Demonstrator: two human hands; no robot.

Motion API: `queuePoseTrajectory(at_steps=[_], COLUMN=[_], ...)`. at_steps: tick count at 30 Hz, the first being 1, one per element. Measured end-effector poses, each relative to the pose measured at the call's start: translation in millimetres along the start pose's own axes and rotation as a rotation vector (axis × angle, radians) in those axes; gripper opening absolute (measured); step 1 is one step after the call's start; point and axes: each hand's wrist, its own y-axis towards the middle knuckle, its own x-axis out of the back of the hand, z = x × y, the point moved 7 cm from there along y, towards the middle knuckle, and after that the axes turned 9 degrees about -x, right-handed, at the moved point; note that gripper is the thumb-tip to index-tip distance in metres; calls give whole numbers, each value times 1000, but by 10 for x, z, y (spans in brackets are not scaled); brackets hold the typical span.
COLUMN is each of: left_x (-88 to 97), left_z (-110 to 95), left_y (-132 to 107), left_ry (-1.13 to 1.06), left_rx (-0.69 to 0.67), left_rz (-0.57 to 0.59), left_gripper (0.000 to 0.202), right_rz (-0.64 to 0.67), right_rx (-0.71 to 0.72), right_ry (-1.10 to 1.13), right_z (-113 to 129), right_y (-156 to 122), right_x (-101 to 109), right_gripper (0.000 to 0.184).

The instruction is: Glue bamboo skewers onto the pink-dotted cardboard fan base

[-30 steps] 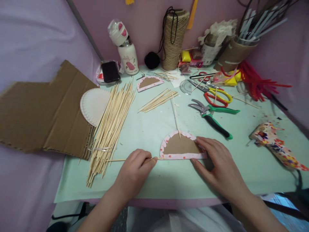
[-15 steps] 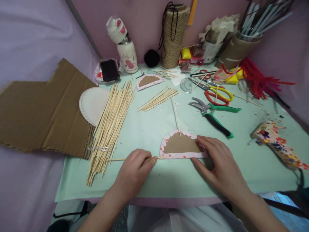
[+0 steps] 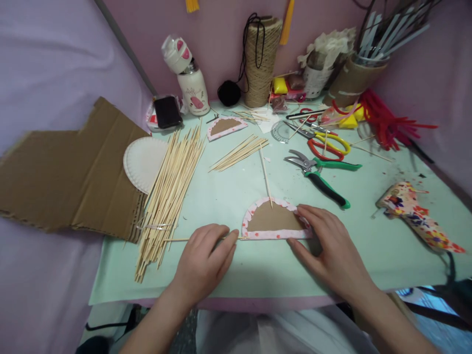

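Observation:
A cardboard half-circle (image 3: 273, 220), edged in pink-patterned white fabric, lies flat near the table's front. My right hand (image 3: 326, 241) grips its right end, fingers over the curved side and thumb at the straight edge. My left hand (image 3: 206, 258) is closed on a bamboo skewer (image 3: 177, 240), its tip at the left corner of the half-circle's straight edge; part of the skewer is hidden behind my fingers. Another skewer (image 3: 265, 172) touches the top of the curve and points away from me. A smaller-looking, similar half-circle (image 3: 225, 127) lies farther back.
A large bundle of skewers (image 3: 173, 191) lies at left, beside a white paper plate (image 3: 143, 162) and cardboard (image 3: 106, 167). Green-handled pruning shears (image 3: 324, 179), scissors (image 3: 328, 145) and a flower-patterned glue gun (image 3: 416, 214) lie to the right. Behind stand a bottle (image 3: 193, 91) and twine spool (image 3: 260, 69).
My left fingers have shifted a little along the skewer, the thumb now lying lower. My right hand keeps its hold on the half-circle. The whole view has shifted slightly.

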Motion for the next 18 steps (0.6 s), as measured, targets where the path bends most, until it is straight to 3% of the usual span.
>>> queuePoseTrajectory(at_steps=[5,9,12,16,18], left_x=[225,479,542,406,313], left_z=[-17,83,345,949,1189], left_y=[81,374,738,1197,1417], left_ry=[49,111,174,187,179], left_rx=[28,138,258,509,544], left_rz=[-153,-216,-64,286,347], left_gripper=[32,23,16,20,19], right_rz=[-28,-68,-91,-108,-116], right_rx=[-22,-13,3,36,51], right_ry=[21,39,52,74,87], right_z=[-7,-10,-13,-13,-14], right_y=[-23,-49,-62,-76,-84], right_x=[21,46,56,68,76], right_gripper=[56,56,55,53,51])
